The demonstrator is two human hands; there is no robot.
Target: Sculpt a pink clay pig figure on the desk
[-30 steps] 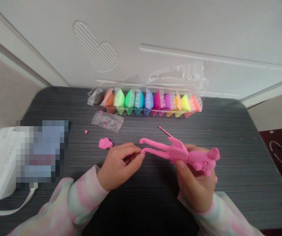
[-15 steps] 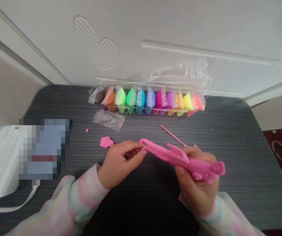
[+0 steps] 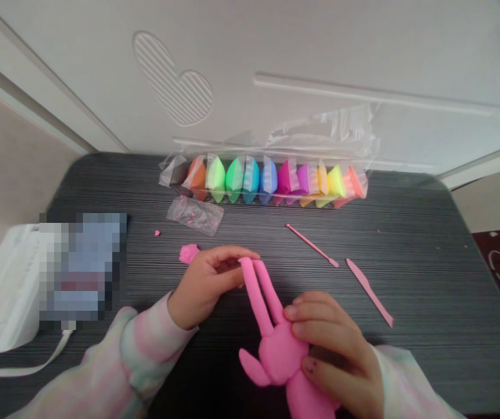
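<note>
Pink figure (image 3: 283,354) between the hands at the bench's (image 3: 424,233) near side, legs (image 3: 256,299) pointing away, lower end out of frame; left hand (image 3: 201,286) has its grip closed on the leg tips, right hand (image 3: 341,344) grasps the body's side. Step in hand looks like steadying or adjusting the legs; next move calls for light fingertip pressure with the body supported, as thin legs could bend. Farther out: pink lump (image 3: 188,253) by left hand, rod (image 3: 311,244) and knife (image 3: 369,292) beyond right, colored packets (image 3: 268,177) behind.
</note>
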